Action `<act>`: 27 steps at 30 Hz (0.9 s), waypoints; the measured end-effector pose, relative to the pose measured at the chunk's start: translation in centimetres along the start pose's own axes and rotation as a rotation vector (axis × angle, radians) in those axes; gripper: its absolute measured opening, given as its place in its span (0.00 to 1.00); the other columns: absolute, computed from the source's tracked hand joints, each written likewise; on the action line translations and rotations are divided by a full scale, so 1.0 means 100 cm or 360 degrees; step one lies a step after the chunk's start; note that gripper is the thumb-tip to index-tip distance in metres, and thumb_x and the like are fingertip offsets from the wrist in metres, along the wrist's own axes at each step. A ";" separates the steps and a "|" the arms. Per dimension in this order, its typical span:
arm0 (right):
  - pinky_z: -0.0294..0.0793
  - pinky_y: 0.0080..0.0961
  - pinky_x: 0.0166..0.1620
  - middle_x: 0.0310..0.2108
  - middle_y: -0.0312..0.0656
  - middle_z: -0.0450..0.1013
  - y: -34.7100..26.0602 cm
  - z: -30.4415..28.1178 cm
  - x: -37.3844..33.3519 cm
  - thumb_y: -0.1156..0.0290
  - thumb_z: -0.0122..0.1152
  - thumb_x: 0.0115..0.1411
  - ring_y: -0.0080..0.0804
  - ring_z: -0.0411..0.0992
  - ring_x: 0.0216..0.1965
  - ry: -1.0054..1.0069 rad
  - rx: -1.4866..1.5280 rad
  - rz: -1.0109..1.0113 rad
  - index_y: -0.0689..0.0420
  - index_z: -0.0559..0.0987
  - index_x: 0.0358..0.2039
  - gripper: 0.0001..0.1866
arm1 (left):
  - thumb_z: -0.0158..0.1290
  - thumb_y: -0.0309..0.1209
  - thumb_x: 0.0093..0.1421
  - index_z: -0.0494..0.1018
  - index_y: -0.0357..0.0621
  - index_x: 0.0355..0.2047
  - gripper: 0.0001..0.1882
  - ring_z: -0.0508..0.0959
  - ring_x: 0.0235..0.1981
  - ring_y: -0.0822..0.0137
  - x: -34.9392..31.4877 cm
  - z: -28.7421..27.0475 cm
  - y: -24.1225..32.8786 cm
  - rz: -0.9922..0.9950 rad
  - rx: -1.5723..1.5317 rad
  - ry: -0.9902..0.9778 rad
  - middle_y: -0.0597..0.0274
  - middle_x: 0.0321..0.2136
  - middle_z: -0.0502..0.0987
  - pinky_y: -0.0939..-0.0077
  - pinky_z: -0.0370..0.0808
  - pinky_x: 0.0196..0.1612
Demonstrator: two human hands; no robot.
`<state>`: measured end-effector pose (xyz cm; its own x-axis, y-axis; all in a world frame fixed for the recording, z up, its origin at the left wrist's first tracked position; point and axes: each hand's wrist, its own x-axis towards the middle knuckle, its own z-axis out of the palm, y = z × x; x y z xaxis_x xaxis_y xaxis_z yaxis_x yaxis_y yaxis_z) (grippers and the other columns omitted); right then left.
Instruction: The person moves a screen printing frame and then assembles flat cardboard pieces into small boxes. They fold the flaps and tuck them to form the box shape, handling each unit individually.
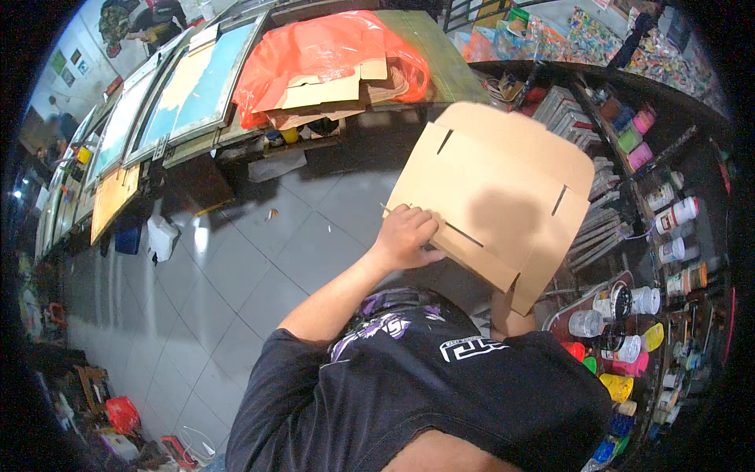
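Note:
A flat, die-cut cardboard box blank [511,185], brown with narrow slots and rounded corners, is held up tilted in front of my body. My left hand [406,236] is closed on its near left edge, the fingers curled together and the thumb pointing along the lower border. From below, my right forearm reaches up behind the blank's lower right tab; that hand is hidden by the cardboard, so its grip does not show. A dark round shadow falls across the blank's middle.
Ahead, a long workbench carries framed screens [185,94] and a red plastic bag [314,47] with more cardboard blanks [330,90]. On my right, a rack [657,204] holds stacked frames and several paint tubs [676,214]. Grey floor tiles [252,275] spread to the left.

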<state>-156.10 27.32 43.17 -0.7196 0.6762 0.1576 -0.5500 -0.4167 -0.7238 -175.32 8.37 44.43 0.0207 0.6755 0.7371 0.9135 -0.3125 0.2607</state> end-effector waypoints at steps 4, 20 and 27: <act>0.67 0.39 0.49 0.52 0.48 0.64 -0.016 -0.006 0.011 0.58 0.52 0.57 0.40 0.63 0.53 0.0023 -0.0004 -0.0138 0.63 0.58 0.58 0.33 | 0.63 0.42 0.36 0.65 0.47 0.21 0.20 0.69 0.23 0.63 -0.003 -0.004 -0.022 -0.0026 0.0229 0.0115 0.64 0.20 0.66 0.70 0.61 0.27; 0.69 0.31 0.48 0.47 0.46 0.69 -0.041 -0.084 -0.061 0.78 0.50 0.54 0.38 0.70 0.46 0.0863 -0.0540 -0.0088 0.64 0.65 0.52 0.23 | 0.67 0.56 0.33 0.52 0.31 0.53 0.56 0.58 0.54 0.47 -0.008 -0.122 -0.222 -0.1147 0.1239 0.1272 0.43 0.50 0.58 0.54 0.55 0.55; 0.65 0.31 0.51 0.49 0.45 0.67 -0.038 -0.059 -0.042 0.78 0.53 0.55 0.36 0.67 0.49 0.1141 -0.0650 -0.0515 0.62 0.64 0.54 0.25 | 0.66 0.58 0.25 0.54 0.53 0.59 0.60 0.52 0.60 0.47 0.002 -0.130 -0.261 -0.0870 0.1402 -0.0110 0.46 0.57 0.56 0.39 0.48 0.56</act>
<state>-148.45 29.63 41.26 -0.0406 0.9985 0.0365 -0.3877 0.0179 -0.9216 -204.50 7.94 45.87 -0.4879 0.6237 0.6107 0.7780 0.6280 -0.0198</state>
